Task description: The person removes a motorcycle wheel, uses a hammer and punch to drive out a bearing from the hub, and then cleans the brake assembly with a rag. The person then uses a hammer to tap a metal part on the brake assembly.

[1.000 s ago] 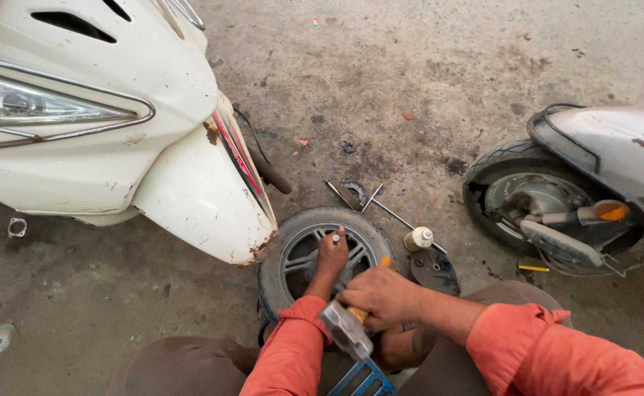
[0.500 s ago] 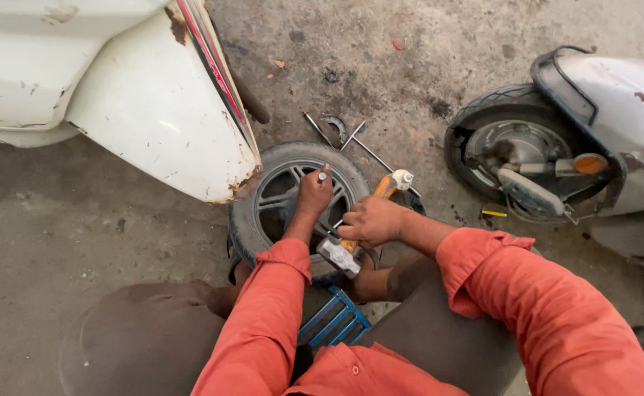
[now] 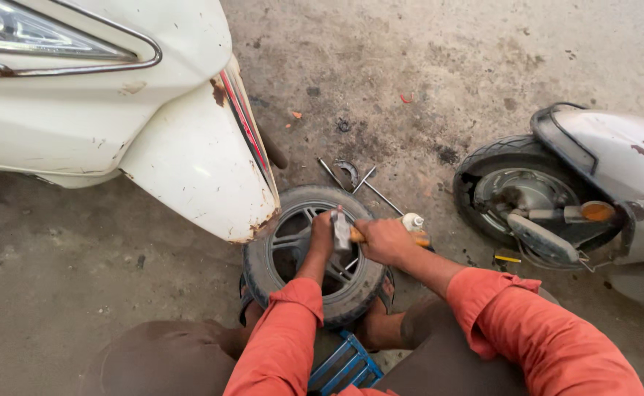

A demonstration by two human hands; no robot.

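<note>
While we crouched over the scooter wheel (image 3: 315, 257), which lay flat on the concrete floor (image 3: 80, 257) between our knees, both hands worked at its hub. Our left hand (image 3: 323, 229) pressed down inside the rim, fingers curled against the spokes; whether it gripped anything there we could not tell. Our right hand (image 3: 382, 240) was clenched around the orange handle of a hammer (image 3: 344, 231), its metal head sitting just beside the left fingertips. A small white bottle (image 3: 412, 221) stood just behind the right knuckles. Loose wrenches (image 3: 351, 174) lay on the floor beyond the tyre. The white scooter front (image 3: 116, 125) hung over the wheel's left edge. A second scooter's rear wheel (image 3: 520, 194) sat well apart to the right. A blue crate (image 3: 344, 364) showed under our forearms.
</note>
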